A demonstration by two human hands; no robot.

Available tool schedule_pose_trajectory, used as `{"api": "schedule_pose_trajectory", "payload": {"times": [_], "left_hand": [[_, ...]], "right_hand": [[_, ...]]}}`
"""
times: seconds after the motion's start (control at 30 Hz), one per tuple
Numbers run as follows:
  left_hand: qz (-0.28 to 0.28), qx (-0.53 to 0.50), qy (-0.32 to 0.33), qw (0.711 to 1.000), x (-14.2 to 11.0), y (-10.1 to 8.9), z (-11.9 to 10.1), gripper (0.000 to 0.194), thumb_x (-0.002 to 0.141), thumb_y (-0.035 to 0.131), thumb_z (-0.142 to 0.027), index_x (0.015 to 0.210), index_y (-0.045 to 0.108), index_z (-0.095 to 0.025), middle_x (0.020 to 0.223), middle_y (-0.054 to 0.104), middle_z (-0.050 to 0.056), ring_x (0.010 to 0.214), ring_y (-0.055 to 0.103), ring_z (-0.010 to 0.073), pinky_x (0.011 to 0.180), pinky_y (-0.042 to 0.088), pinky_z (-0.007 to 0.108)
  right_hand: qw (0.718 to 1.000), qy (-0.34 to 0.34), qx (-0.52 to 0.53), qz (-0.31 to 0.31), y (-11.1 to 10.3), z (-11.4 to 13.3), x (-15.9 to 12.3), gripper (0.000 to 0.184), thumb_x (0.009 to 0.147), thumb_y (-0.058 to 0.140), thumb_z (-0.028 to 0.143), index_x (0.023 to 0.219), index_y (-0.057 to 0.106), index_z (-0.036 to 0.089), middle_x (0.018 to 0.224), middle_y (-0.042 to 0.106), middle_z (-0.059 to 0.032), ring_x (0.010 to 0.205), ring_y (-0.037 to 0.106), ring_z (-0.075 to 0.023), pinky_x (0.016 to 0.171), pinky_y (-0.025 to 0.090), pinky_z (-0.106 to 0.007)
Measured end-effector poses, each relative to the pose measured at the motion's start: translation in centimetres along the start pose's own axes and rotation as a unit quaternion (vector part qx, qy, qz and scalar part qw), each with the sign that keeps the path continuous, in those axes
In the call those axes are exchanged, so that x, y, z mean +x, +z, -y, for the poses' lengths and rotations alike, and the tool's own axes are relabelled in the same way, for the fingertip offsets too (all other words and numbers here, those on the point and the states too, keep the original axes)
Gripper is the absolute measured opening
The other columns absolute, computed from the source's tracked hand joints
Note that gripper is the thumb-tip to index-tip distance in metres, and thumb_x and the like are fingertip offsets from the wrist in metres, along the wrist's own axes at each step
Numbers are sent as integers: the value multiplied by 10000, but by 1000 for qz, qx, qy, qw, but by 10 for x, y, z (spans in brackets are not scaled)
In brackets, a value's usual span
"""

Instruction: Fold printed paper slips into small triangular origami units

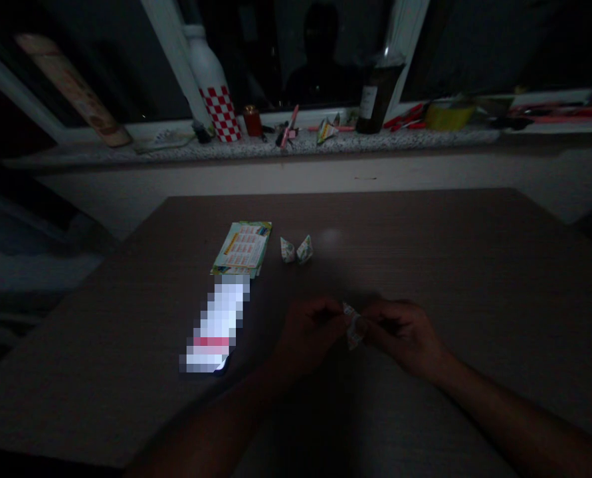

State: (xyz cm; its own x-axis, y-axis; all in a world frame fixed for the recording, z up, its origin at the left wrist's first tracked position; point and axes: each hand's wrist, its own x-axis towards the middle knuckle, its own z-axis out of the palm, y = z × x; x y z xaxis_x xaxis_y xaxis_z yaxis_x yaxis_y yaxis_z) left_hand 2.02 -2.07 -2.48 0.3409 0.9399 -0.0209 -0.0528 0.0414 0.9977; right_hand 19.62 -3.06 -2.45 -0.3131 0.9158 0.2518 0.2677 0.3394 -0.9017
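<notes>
A small folded piece of printed paper [353, 329] is pinched between both hands above the dark wooden table [455, 252]. My left hand [311, 332] grips its left side with thumb and fingers closed. From the right, my right hand [406, 333] pinches the other side. Two folded paper pieces, one on the left [288, 250] and one on the right [304, 249], stand beyond my left hand, close together. Left of them lies a stack of printed calendar sheets [243, 245]. A lit phone [216, 325], its screen blurred, rests just below the stack.
Behind the table runs a granite windowsill [270, 150]. On it stand a red-and-white checkered bottle [218, 99], a small amber jar [252, 121], a dark bottle [373, 103], a yellow roundish item [450, 116] and another folded paper piece [328, 130]. The room is dim.
</notes>
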Motion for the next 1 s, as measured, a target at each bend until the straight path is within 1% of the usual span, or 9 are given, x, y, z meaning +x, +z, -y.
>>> {"api": "schedule_pose_trajectory", "payload": {"times": [0.1,0.2,0.3,0.4,0.53,0.67,0.87,0.93,1.0], "left_hand": [[-15,11,19,1000,0,0,1,155,736,658,-219,632,591,-127,616,548,-17,592,489,90,567,380,196],[-15,9,16,1000,0,0,0,134,741,652,-226,660,602,-131,638,562,-15,610,500,93,584,390,197],[-21,18,4,1000,-1,0,-4,116,739,647,-232,685,617,-134,646,583,-11,612,516,98,588,401,200],[-25,34,10,999,-2,0,-6,118,745,637,-233,685,621,-133,636,581,-11,605,517,99,578,397,199],[-25,40,10,999,-2,-1,-3,100,741,629,-222,700,614,-133,645,575,-13,607,511,96,569,389,195],[-23,50,18,998,-1,-3,1,136,769,618,-246,690,612,-135,631,560,-17,601,498,95,563,382,194],[-20,54,24,998,0,-3,2,141,771,603,-242,682,598,-133,613,530,-25,580,463,85,545,360,188],[-15,69,25,997,0,-3,1,152,783,585,-244,679,596,-135,604,520,-28,572,450,82,536,347,188],[-27,81,23,996,0,-3,0,161,789,578,-244,671,593,-136,597,511,-31,568,440,80,531,336,188]], "right_hand": [[999,18,21,16,0,-2,-1,252,843,572,295,658,639,138,524,568,1,468,498,-92,446,383,-189],[998,38,43,20,-1,-3,-2,250,841,567,303,663,635,141,535,564,-1,472,488,-93,447,384,-193],[997,41,55,29,-2,-3,-2,243,838,566,288,645,613,148,514,532,15,453,447,-81,427,352,-186],[997,38,60,40,-3,-2,-1,240,841,561,271,639,602,148,508,508,26,451,423,-73,422,329,-179],[996,39,61,43,-4,-4,-2,227,843,560,257,653,608,144,535,533,21,476,440,-74,450,346,-182],[996,37,62,54,-4,-7,-3,228,843,567,262,653,611,145,536,528,25,487,447,-75,464,354,-182],[993,64,66,71,-5,-8,-4,253,846,564,302,649,604,149,526,500,30,479,432,-79,456,337,-192],[991,75,80,73,-5,-7,-3,260,846,566,320,651,602,152,531,510,26,485,442,-84,464,348,-198],[988,88,107,63,-4,-6,-2,253,846,574,332,668,609,156,560,548,15,516,478,-94,494,381,-204]]}}
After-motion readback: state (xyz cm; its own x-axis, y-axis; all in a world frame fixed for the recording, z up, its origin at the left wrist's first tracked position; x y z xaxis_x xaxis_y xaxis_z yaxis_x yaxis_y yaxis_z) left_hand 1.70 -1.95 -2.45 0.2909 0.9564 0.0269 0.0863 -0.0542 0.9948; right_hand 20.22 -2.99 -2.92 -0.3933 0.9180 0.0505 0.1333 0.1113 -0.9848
